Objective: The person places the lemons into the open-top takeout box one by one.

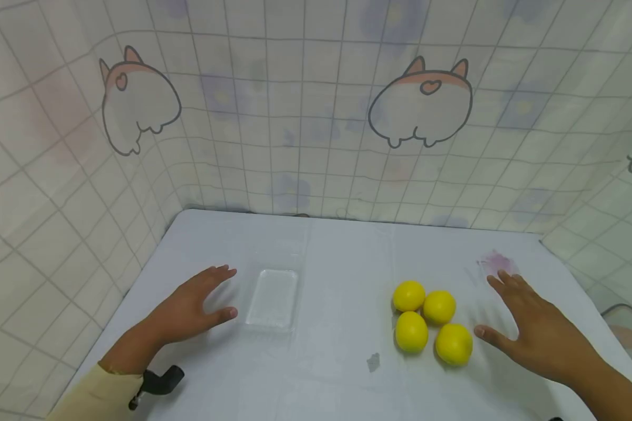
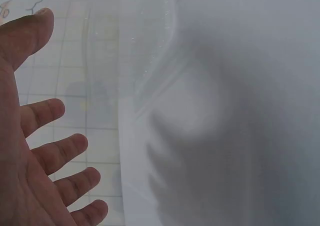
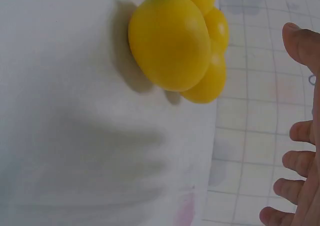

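Note:
Several yellow lemons sit in a close cluster on the right half of the white table. The nearest one shows a small green stem end in the right wrist view. My right hand hovers just right of them, fingers spread and holding nothing. On the left half stands a clear plastic container, its see-through wall visible in the left wrist view. Left of it my left hand is held above the table, thumb apart from the relaxed fingers, with nothing in it.
The white table is bounded by a tile-patterned curtain behind and at both sides. A pinkish stain marks the back right, and a small grey patch lies left of the lemons. A black strap piece juts from the left wrist.

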Tool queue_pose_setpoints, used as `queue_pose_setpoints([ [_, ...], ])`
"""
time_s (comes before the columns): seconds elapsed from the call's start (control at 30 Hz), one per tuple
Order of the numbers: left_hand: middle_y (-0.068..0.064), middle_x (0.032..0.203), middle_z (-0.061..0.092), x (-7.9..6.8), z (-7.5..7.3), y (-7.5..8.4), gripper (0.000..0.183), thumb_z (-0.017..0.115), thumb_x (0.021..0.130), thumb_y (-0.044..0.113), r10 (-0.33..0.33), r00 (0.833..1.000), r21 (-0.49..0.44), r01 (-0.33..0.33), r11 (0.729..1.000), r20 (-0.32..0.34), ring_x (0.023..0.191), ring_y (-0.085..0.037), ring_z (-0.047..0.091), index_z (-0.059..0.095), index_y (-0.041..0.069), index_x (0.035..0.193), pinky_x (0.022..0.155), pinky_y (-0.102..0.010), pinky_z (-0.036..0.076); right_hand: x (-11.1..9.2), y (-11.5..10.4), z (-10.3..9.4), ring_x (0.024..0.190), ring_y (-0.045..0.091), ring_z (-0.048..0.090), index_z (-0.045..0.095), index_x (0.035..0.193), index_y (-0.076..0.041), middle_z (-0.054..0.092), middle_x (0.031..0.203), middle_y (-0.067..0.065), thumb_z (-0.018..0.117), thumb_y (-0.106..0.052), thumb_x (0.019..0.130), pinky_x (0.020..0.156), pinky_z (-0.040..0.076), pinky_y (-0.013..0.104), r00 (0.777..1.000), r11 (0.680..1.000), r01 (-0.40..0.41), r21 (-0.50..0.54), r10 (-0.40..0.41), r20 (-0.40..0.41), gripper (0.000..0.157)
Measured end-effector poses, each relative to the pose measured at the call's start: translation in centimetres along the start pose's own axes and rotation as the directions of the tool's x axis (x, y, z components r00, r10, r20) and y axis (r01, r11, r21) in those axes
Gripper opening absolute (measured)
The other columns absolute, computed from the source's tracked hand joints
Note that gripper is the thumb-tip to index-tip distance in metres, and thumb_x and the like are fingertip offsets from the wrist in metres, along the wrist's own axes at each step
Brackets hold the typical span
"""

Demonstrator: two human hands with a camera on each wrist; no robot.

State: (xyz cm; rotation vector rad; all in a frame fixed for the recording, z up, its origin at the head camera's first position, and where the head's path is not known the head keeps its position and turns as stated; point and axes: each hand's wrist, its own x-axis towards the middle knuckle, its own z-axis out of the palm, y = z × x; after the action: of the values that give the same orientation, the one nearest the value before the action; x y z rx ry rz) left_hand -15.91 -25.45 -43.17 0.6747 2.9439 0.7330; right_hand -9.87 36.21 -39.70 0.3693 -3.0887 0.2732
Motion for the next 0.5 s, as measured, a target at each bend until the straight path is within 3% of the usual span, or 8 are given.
queue_pose_setpoints([
  [0.2, -0.013, 0.157, 0.043, -0.3, 1.0, -0.2, 0.084, 0.068, 0.09, 0.065, -0.031, 1.0, 0.001, 0.031, 1.0, 0.006, 0.147, -0.041, 0.033, 0.048, 0.012, 0.152, 0.115, -0.063, 0.03, -0.3, -0.8, 1.0, 0.141, 0.051, 0.034, 0.03, 0.161, -0.009, 0.028, 0.164, 0.022, 0.064, -0.072, 0.087, 0.102, 0.034, 0.076, 0.999, 0.999, 0.003, 0.038, -0.004, 0.032, 0.103],
  [0.5, -0.012, 0.155, 0.046, -0.8, 1.7, -0.1, 0.08, 0.071, 0.093, 0.056, -0.054, 0.998, -0.026, 0.055, 0.998, 0.03, 0.143, -0.039, 0.04, 0.043, 0.014, 0.155, 0.114, -0.061, 0.033, -0.8, -2.2, 2.5, 0.13, 0.048, 0.049, 0.044, 0.154, -0.011, 0.051, 0.148, 0.022, 0.06, -0.08, 0.083, 0.095, 0.044, 0.072, 0.996, 0.997, -0.021, 0.071, 0.015, 0.087, 0.1],
])
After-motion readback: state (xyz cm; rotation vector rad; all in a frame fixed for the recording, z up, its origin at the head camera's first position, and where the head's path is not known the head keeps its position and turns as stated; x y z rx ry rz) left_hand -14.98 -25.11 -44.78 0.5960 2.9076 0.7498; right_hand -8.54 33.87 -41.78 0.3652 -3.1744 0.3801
